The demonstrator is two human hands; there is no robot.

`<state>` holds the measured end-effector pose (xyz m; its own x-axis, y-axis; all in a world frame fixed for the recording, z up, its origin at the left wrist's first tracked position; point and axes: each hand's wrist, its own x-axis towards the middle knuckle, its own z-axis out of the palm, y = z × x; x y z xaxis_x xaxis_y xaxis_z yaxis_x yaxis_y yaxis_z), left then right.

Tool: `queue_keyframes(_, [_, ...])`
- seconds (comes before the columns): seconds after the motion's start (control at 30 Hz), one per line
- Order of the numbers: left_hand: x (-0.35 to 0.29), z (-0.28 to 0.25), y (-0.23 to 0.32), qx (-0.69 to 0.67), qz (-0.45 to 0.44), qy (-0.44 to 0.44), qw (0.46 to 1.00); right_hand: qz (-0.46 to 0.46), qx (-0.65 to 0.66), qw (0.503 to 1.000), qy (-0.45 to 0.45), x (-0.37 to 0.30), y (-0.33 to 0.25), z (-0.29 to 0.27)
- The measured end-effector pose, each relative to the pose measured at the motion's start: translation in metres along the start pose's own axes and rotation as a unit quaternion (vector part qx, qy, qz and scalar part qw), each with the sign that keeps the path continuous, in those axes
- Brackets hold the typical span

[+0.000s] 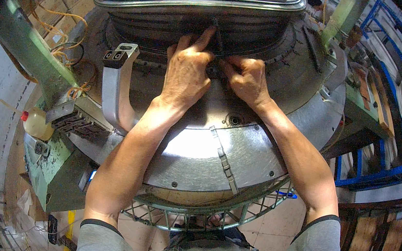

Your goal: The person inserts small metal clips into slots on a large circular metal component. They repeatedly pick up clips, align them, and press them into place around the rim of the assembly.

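A large round metal machine stands before me, with a dark, streaked cylindrical wall (148,28) rising at its middle. My left hand (187,74) is at the front of this wall, its index finger stretched up beside a thin dark upright piece (219,39). The other left fingers bend inward, and their tips are hidden. Close on its right, my right hand (247,80) is closed, thumb and index pinched at the wall's foot. Whatever small part lies between the hands is too dark to name. Below them slopes a shiny metal cover plate (185,146) with a jointed strip (224,163).
A silver ring (198,5) tops the wall. An upright metal bracket (114,81) stands left of my left forearm. Green machine legs (32,40) flank the machine. A red-capped bottle (37,123) sits at left; a blue rack (390,96) holds pale rolls at right.
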<state>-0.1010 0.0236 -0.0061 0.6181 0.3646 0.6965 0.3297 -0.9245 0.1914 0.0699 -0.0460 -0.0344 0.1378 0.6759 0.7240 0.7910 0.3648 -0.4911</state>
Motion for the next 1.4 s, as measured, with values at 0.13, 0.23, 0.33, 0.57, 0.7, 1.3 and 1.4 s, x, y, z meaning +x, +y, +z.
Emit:
queue_keyframes(0.13, [-0.0007, 0.0018, -0.0014, -0.005, -0.006, -0.004, 1.0, -0.026, -0.017, 1.0, 0.003, 0.0003, 0.0007, 0.0007])
queue_keyframes(0.23, [-0.0004, 0.0059, -0.0033, 0.013, 0.012, 0.027, 0.999, -0.009, 0.005, 1.0, 0.01, -0.0002, -0.0003, 0.0004])
queue_keyframes(0.33, [-0.0014, 0.0078, -0.0048, 0.011, 0.005, 0.022, 1.0, 0.009, 0.002, 1.0, -0.009, -0.0001, -0.0003, -0.0015])
queue_keyframes(0.57, [-0.0009, 0.0041, -0.0029, 0.0, -0.012, -0.015, 1.0, 0.008, 0.002, 1.0, -0.002, -0.0005, 0.0003, 0.0001])
queue_keyframes(0.7, [0.0003, 0.0017, -0.0013, 0.007, -0.01, -0.02, 1.0, 0.002, 0.006, 1.0, 0.01, -0.0006, 0.0001, 0.001])
queue_keyframes(1.3, [0.0003, 0.0022, -0.001, 0.004, -0.006, -0.02, 1.0, 0.012, -0.002, 1.0, 0.001, -0.0008, 0.0056, 0.0025])
queue_keyframes(1.4, [-0.0003, 0.0008, -0.0006, 0.006, -0.005, -0.023, 1.0, 0.007, -0.01, 1.0, 0.002, -0.001, 0.006, 0.0026])
